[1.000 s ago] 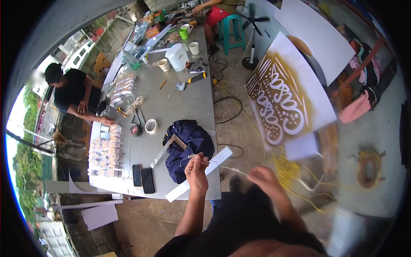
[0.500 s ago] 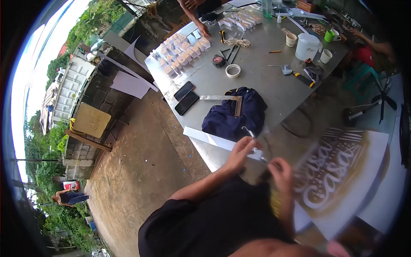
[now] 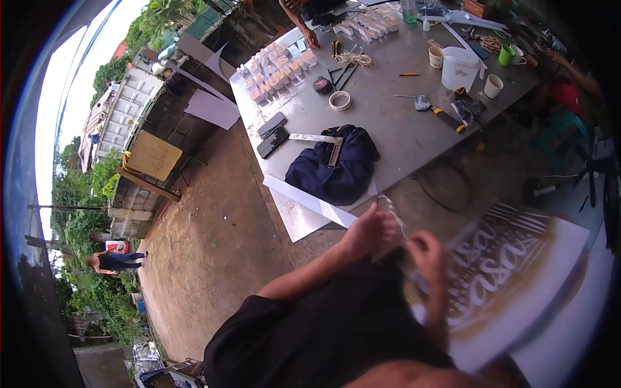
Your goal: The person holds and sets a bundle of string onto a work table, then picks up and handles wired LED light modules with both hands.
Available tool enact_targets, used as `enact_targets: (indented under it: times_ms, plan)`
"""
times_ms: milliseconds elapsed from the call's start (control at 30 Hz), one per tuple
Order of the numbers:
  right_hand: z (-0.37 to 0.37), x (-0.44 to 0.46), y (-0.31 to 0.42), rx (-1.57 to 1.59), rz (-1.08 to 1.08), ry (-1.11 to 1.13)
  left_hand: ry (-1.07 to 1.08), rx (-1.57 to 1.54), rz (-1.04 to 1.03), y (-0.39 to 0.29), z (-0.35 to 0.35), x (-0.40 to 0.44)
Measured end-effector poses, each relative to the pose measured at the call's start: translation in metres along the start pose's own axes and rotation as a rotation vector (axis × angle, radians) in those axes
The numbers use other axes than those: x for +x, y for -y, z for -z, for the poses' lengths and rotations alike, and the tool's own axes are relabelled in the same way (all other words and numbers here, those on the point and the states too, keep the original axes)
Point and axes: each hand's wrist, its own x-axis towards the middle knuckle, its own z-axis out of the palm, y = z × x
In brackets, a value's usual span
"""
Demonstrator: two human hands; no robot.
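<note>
My left hand (image 3: 373, 231) is closed in a fist beyond the table's near corner, around one end of a thin white twisted cord (image 3: 392, 211). The cord loops above that fist and runs down to my right hand (image 3: 427, 253), whose fingers pinch its other part. A long white strip (image 3: 310, 202) lies along the table edge beside my left hand. Behind it sits a bundled navy cloth (image 3: 330, 174) with a metal try square (image 3: 334, 152) on top. Below my right hand is a large printed sheet (image 3: 517, 271) with white lettering.
On the metal table (image 3: 394, 139) are two phones (image 3: 273, 142), a tape roll (image 3: 339, 100), a tape measure (image 3: 322, 85), cut-out letters (image 3: 278, 74), a yellow-handled tool (image 3: 449, 120) and a white bucket (image 3: 460, 70). Another person's hand (image 3: 310, 37) rests at the far edge. Someone walks outside (image 3: 116, 261).
My left hand has gone from a pinch to a fist, and the cord now shows as a loop between both hands. The view has shifted, so the table appears moved.
</note>
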Motion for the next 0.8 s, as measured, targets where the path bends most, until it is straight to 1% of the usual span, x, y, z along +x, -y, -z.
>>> enact_targets:
  times_ms: [33, 67, 133, 167, 233, 367, 433, 467, 500, 533, 600, 700, 733, 767, 800]
  plan:
    - [0.003, -0.002, 0.002, -0.005, -0.028, -0.006, -0.032, 0.024, -0.002, 0.002, -0.001, 0.003]
    - [0.004, -0.002, 0.007, 0.019, -0.027, -0.013, -0.02, 0.038, -0.024, 0.004, -0.004, 0.006]
    - [0.007, 0.001, 0.016, 0.031, -0.022, -0.032, -0.055, 0.172, -0.064, 0.013, -0.014, 0.014]
    - [0.009, 0.002, 0.021, 0.018, -0.008, -0.02, -0.049, 0.164, -0.055, 0.016, -0.021, 0.017]
    - [0.013, 0.003, 0.028, -0.005, -0.007, 0.016, -0.057, 0.273, -0.063, 0.02, -0.034, 0.025]
    - [0.021, 0.004, 0.027, -0.012, 0.025, 0.017, -0.076, 0.21, -0.056, 0.024, -0.036, 0.048]
    - [0.025, 0.006, 0.034, -0.175, -0.043, -0.057, -0.054, 0.235, -0.089, 0.017, -0.034, 0.06]
    - [0.025, 0.008, 0.029, -0.179, -0.044, -0.054, -0.038, 0.263, -0.121, 0.011, -0.032, 0.066]
    - [0.027, 0.01, 0.019, -0.257, -0.003, -0.122, -0.092, 0.36, -0.184, 0.004, -0.03, 0.075]
    - [0.031, 0.013, 0.011, -0.335, 0.037, -0.192, -0.091, 0.355, -0.182, -0.009, -0.028, 0.084]
    - [0.041, 0.017, -0.001, -0.362, -0.009, -0.187, -0.073, 0.496, -0.347, -0.04, -0.021, 0.102]
    - [0.054, 0.02, -0.029, -0.448, -0.071, -0.173, -0.116, 0.552, -0.452, -0.096, -0.006, 0.138]
    - [0.056, 0.019, -0.033, -0.592, -0.072, -0.163, -0.121, 0.593, -0.493, -0.114, 0.003, 0.152]
    - [0.058, 0.023, -0.038, -0.733, -0.061, -0.151, -0.171, 0.686, -0.529, -0.132, 0.012, 0.167]
    - [0.061, 0.024, -0.053, -0.74, -0.052, -0.147, -0.221, 0.785, -0.573, -0.15, 0.02, 0.182]
